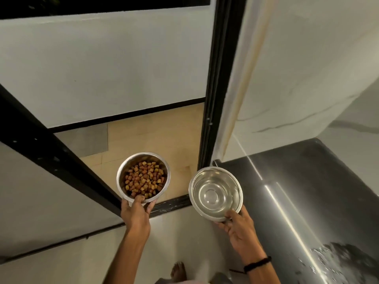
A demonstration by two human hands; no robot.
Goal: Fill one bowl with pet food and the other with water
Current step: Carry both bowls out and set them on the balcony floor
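The person stands barefoot by a black-framed doorway, a bowl in each hand. The left hand [135,212] grips the near rim of a round stainless-steel bowl [121,177], thumb hooked inside, and brown and tan pet food kibble [143,180] covers its bottom. The right hand [239,227], a black band [257,263] on its wrist, pinches the near rim of a second shiny steel bowl [235,181] holding clear water [215,193]. Both bowls are held in the air, well apart, the second one beside the edge of a dark polished worktop [307,181] with wet splashes at its near end.
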